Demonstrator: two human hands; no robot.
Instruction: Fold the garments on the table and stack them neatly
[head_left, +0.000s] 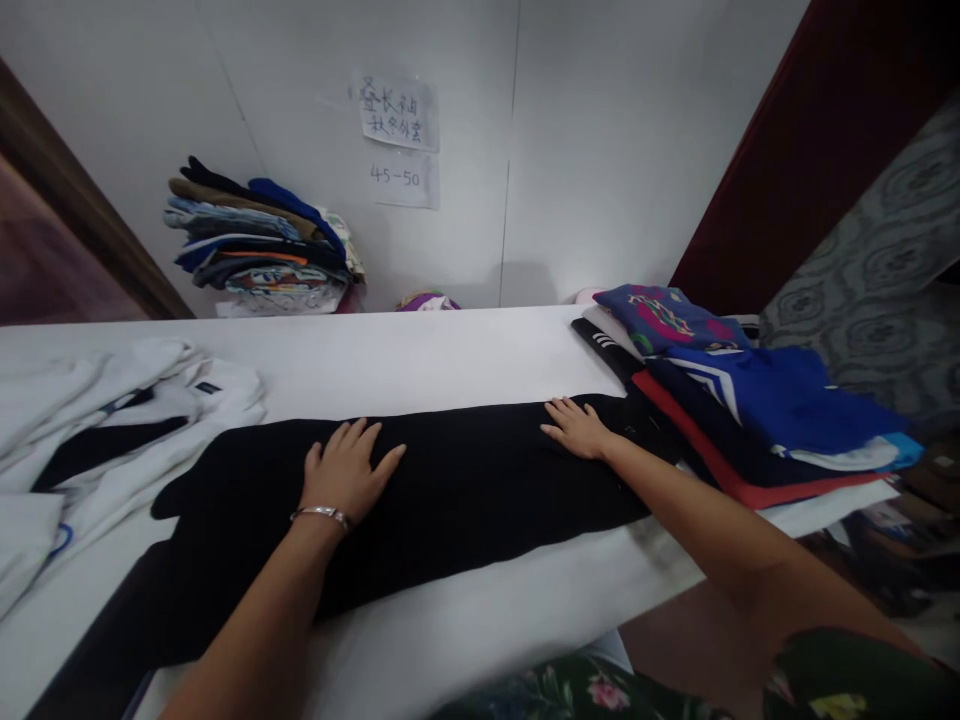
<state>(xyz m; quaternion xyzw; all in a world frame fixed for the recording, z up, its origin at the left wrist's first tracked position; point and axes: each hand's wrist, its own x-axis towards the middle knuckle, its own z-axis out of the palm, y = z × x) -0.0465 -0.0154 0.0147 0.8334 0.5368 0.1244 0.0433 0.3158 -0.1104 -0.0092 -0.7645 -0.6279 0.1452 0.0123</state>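
A long black garment (pixel 465 500) lies spread flat across the white table, its left end reaching down toward the near left corner. My left hand (pixel 345 470), with a silver bracelet on the wrist, rests on its left part, fingers spread. Farther right, my right hand (pixel 576 428) lies flat near the garment's upper right end, fingers apart. Neither hand grips the cloth. At the left, a white garment (pixel 217 385) with dark parts lies crumpled beside the black one.
Folded clothes, a blue garment (pixel 787 390) among them, are piled on the table's right end. Another clothes stack (pixel 259 245) stands beyond the far edge of the white table (pixel 442 355). Handwritten paper signs (pixel 400 115) hang on the wall.
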